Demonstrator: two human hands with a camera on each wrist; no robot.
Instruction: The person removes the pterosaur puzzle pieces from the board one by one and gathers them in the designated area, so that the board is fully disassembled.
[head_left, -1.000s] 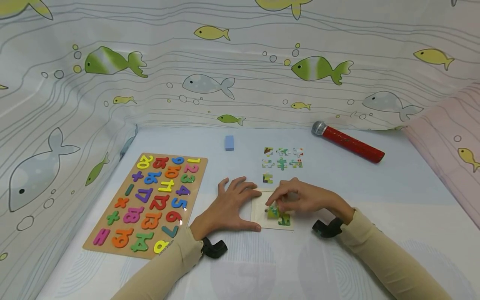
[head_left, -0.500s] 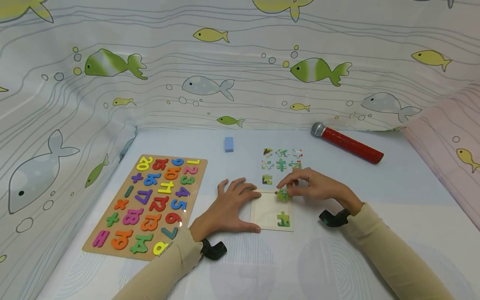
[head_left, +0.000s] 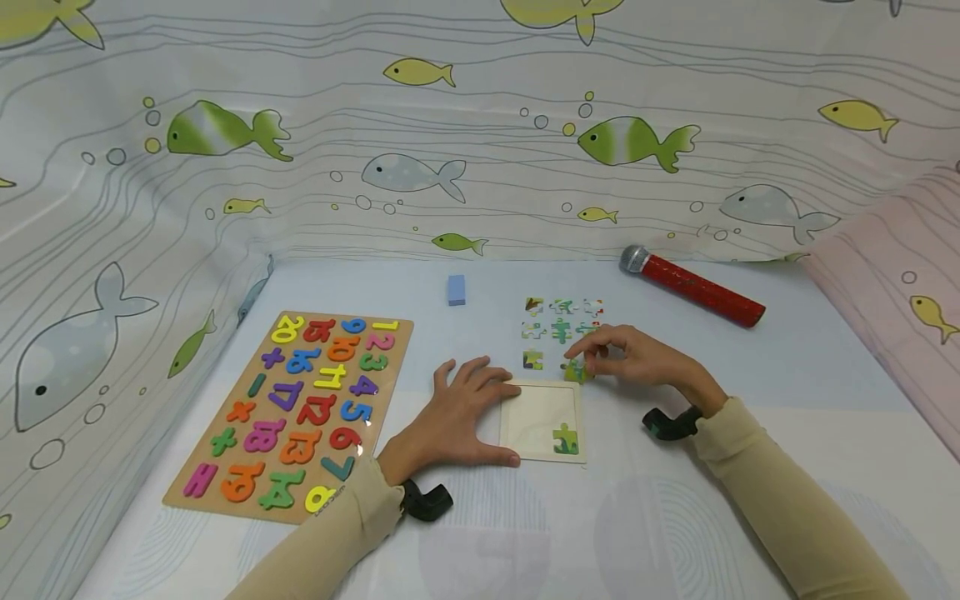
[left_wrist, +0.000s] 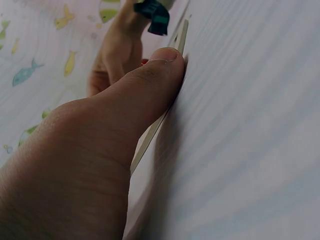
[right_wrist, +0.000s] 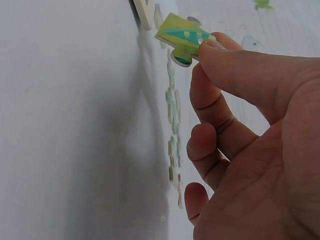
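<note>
The thumb and forefinger of my left hand (head_left: 461, 421) span the left side of a small square wooden puzzle tray (head_left: 528, 421), gripping its edges. In the left wrist view the thumb lies along the tray's rim (left_wrist: 146, 147). One green puzzle piece (head_left: 566, 439) sits in the tray's lower right corner. Beyond the tray's upper right corner, my right hand (head_left: 641, 354) pinches another puzzle piece (right_wrist: 182, 37), green with a teal stripe, between thumb and forefinger. Loose puzzle pieces (head_left: 561, 331) lie in rows just behind; the right hand partly covers the nearest right one.
To the left lies a wooden number board (head_left: 393, 354) with colourful digits and signs. A small blue block (head_left: 457, 290) stands at the back. A red microphone (head_left: 701, 290) with a silver head rests at the back right. Fish-patterned cloth walls surround the table.
My right hand has lifted the pinched piece from over the tray and carried it back and right, past the upper right corner. The left hand stays at the tray.
</note>
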